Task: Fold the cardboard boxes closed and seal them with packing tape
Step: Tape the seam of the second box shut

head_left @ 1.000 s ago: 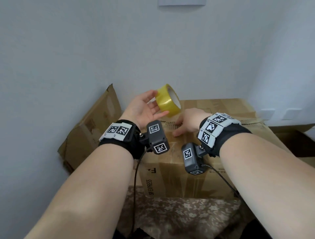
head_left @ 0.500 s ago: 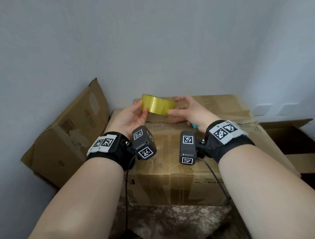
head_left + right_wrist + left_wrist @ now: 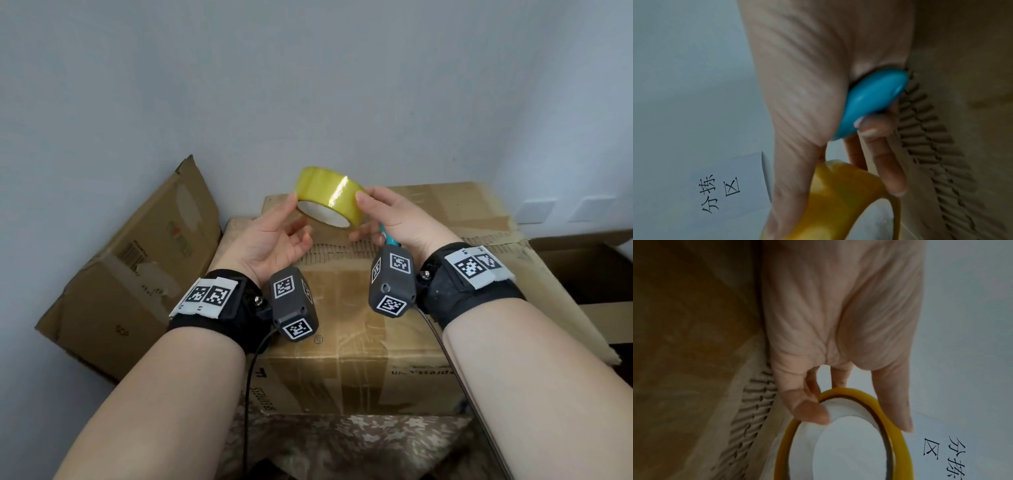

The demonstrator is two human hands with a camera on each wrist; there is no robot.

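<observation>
Both hands hold a yellow packing tape roll [image 3: 329, 197] above a closed cardboard box [image 3: 356, 329]: left hand [image 3: 274, 240] at its left edge, right hand [image 3: 394, 219] pinching its right, also holding a blue object [image 3: 388, 236].

white wall sign [image 3: 723, 191] reads 分拣区, front cardboard box [image 3: 359, 373] side shows partial "press", upside down, left box [image 3: 130, 274] barcode digits too small to read

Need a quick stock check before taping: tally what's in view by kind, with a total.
Cardboard boxes: 4, namely the near one, the one behind it, a tilted one at left, an open one at right
Yellow tape rolls: 1, between both hands
Blue tools: 1, in the right hand
Total: 6
</observation>
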